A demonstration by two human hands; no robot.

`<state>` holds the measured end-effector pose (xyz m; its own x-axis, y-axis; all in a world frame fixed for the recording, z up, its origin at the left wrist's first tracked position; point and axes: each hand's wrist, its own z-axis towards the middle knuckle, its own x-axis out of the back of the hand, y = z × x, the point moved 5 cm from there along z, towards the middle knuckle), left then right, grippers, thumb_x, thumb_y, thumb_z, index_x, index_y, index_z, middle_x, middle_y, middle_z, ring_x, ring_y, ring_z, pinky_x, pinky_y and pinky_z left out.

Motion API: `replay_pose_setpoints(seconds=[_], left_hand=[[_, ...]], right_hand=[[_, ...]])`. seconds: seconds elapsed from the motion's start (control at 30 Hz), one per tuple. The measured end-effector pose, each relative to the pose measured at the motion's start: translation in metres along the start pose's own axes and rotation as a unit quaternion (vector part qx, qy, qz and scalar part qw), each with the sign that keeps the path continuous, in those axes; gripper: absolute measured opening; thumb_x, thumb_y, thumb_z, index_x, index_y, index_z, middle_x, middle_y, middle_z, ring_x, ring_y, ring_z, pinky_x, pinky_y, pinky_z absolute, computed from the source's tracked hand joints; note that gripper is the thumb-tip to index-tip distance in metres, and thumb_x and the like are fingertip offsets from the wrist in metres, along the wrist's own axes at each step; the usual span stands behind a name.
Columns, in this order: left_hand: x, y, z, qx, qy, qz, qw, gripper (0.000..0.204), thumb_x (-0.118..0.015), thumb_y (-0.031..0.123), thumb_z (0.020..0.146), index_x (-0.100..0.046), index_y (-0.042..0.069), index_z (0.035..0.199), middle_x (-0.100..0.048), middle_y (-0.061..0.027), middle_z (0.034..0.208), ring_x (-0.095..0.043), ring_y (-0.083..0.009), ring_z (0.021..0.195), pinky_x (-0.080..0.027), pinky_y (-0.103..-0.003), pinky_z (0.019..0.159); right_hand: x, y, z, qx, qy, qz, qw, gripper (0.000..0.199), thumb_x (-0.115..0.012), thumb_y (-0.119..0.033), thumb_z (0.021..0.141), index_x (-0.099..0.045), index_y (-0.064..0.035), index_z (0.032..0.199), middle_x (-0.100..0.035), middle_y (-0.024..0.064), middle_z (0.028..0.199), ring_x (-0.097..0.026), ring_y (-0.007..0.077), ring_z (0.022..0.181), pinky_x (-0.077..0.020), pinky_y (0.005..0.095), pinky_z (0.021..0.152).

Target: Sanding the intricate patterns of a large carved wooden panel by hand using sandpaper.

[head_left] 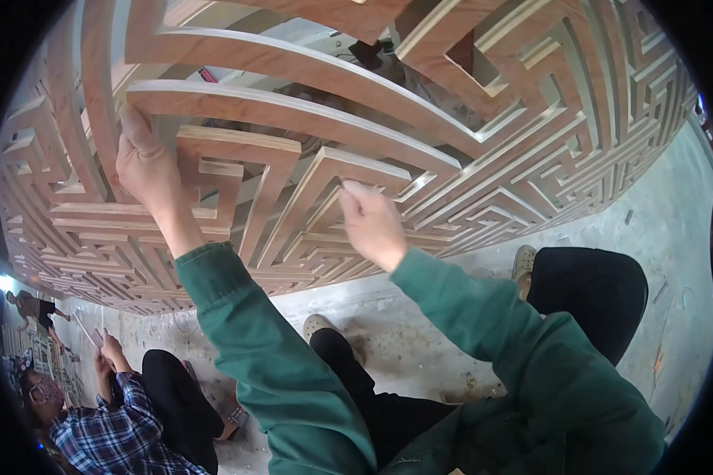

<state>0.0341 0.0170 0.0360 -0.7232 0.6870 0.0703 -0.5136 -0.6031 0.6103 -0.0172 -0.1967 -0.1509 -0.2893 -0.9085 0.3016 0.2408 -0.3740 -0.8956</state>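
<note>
Wooden lattice panel [420, 119], reddish-brown face with pale cut edges, fretwork of nested angular key patterns; fills the upper part of the head view, standing over a dusty concrete floor [657, 229] and curving with the lens toward the rim.

Left hand [144, 162]: raised, fingers pressed flat against a long horizontal bar of the lattice near its left end, thumb side along the bar's lower edge; fingers held together, laid on the wood rather than wrapped round it.

Right hand [371, 222]: lower and to the right, fingers curled together at the inner edge of a diagonal slat; whether something small is pinched between them cannot be told (the fingertips are turned away from the camera).

Sleeves [269, 340]: green, both forearms, coming up from the lower edge.

Legs: dark trousers [590, 289], with light-coloured shoes [318, 324] resting on the floor under the panel.

Second person [115, 431]: lower left, plaid blue shirt, dark trousers, both hands lifted to the lower edge of the same panel, well apart from the wearer's hands.

Scattered chips and dust on the floor at right.
</note>
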Motion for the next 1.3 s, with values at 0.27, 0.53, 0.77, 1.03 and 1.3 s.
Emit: replay_pose_setpoints(seconds=[0.27, 0.53, 0.77, 1.03, 1.3], left_hand=[[0.018, 0.005, 0.005, 0.017, -0.001, 0.050, 0.999, 0.063, -0.041, 0.055, 0.091, -0.065, -0.002, 0.093, -0.066, -0.0069, 0.082, -0.056, -0.0140, 0.078, -0.043, -0.029, 0.074], [0.010, -0.003, 0.003, 0.009, 0.007, 0.025, 1.000, 0.063, -0.043, 0.055, 0.091, -0.064, -0.005, 0.095, -0.065, -0.0047, 0.085, -0.055, -0.0116, 0.080, -0.043, -0.025, 0.074], [0.004, 0.002, -0.004, 0.018, -0.001, -0.005, 1.000, 0.060, -0.045, 0.053, 0.091, -0.066, -0.003, 0.094, -0.064, -0.0022, 0.080, -0.054, -0.0085, 0.076, -0.043, -0.024, 0.071], [0.009, 0.000, -0.001, 0.025, 0.012, -0.011, 1.000, 0.058, -0.050, 0.053, 0.088, -0.067, -0.002, 0.089, -0.065, -0.0058, 0.080, -0.056, -0.0136, 0.075, -0.043, -0.029, 0.074], [0.014, -0.007, 0.006, -0.023, 0.041, 0.058, 0.997, 0.062, -0.046, 0.058, 0.086, -0.066, 0.001, 0.096, -0.067, -0.0129, 0.089, -0.060, -0.0188, 0.087, -0.043, -0.029, 0.080]], right_hand=[[-0.031, 0.084, -0.076, -0.043, -0.126, 0.101, 0.986, 0.032, -0.049, -0.021, 0.089, -0.057, -0.0136, 0.119, -0.059, 0.0231, 0.088, -0.062, 0.0363, 0.078, -0.0452, 0.0446, 0.064], [0.006, -0.015, -0.057, -0.001, -0.114, 0.047, 0.992, 0.035, -0.051, -0.021, 0.090, -0.054, -0.0105, 0.122, -0.055, 0.0205, 0.062, -0.057, 0.0334, 0.053, -0.0422, 0.0407, 0.049], [0.024, 0.012, -0.035, 0.080, 0.034, -0.008, 0.996, 0.034, -0.049, -0.021, 0.090, -0.053, -0.0079, 0.121, -0.062, 0.0191, 0.074, -0.061, 0.0372, 0.065, -0.0470, 0.0437, 0.058], [0.010, 0.004, -0.015, 0.046, 0.023, -0.069, 0.996, 0.026, -0.045, -0.019, 0.091, -0.055, -0.0068, 0.112, -0.061, 0.0241, 0.082, -0.058, 0.0425, 0.078, -0.0456, 0.0487, 0.066], [0.009, 0.008, -0.008, 0.002, -0.006, -0.082, 0.997, 0.028, -0.044, -0.019, 0.092, -0.055, -0.0037, 0.112, -0.059, 0.0264, 0.083, -0.057, 0.0437, 0.080, -0.0446, 0.0479, 0.067]])
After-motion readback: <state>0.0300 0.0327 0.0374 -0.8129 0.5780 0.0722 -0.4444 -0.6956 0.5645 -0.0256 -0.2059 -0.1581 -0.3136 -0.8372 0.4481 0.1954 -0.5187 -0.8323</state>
